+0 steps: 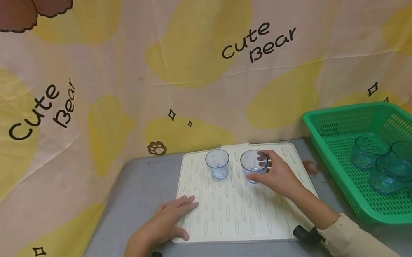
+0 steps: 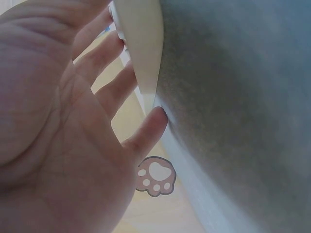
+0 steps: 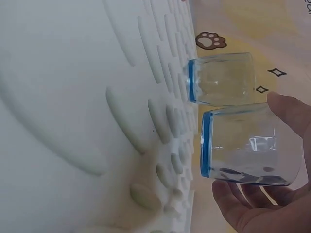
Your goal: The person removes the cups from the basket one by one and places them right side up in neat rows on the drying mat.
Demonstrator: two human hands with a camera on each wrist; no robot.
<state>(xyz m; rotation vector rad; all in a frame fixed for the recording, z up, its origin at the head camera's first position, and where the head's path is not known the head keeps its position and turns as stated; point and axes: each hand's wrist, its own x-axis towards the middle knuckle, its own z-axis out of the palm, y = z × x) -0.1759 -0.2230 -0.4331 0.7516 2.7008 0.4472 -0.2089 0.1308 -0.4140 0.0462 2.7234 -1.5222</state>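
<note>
Our right hand (image 1: 280, 176) grips a clear bluish glass (image 1: 249, 162), thumb on the near side and fingers round the right, while our left hand (image 1: 167, 220) lies with fingers loosely spread, grasping nothing, at the left edge of a cream ridged mat (image 1: 234, 225), near its front left corner. We hold the glass upright over the back half of the mat; from the right wrist we see a thin gap under its base. Just to its left, a second glass (image 1: 218, 165) stands upright on the mat, the nearest thing in the way on that side.

We have the mat lying against the back edge of the grey worktop (image 1: 130, 189). Along that edge rises a cloth backdrop (image 1: 199, 100) with yellow patches, black lettering and a brown paw print (image 1: 157, 148); it also walls off the left edge.

Towards the worktop's right edge we see a green slotted basket (image 1: 405, 220), its raised side running close to the mat. Inside it four similar glasses (image 1: 392, 176) overlap in our view, so we cannot tell which of them touch. Between mat and basket, near the back edge, a reddish mark (image 1: 312, 167) shows. Our right forearm (image 1: 312, 205) crosses the mat's right edge.
</note>
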